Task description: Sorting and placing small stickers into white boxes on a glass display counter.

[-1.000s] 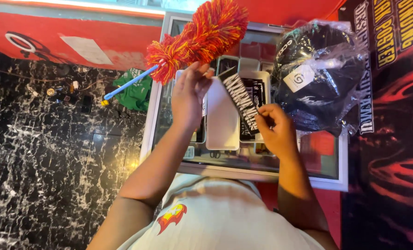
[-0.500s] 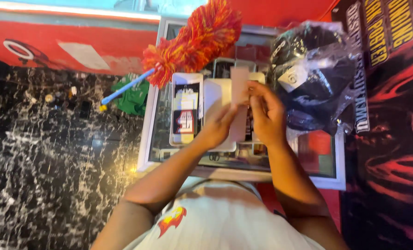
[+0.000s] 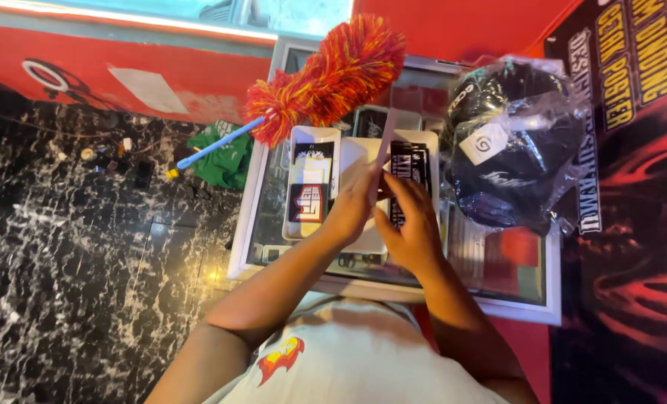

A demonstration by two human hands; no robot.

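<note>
Card (image 3: 384,142), a thin pale strip seen edge-on, stands upright above the glass table (image 3: 498,295), pinched between both hands. Left hand (image 3: 354,206) has its fingers closed on the lower end; right hand (image 3: 410,224) grips it too, fingers curled. A red duster (image 3: 326,78) lies behind.

White shirt (image 3: 363,352), red-orange flame print

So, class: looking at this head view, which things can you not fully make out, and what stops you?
- Thin pale strip held by left hand and right hand: blurred, kind unclear.
- White tray under them: mostly hidden by the hands.
- Dark item in plastic bag: glare and wrinkles hide details.
- Small objects on floor: too small.
</note>
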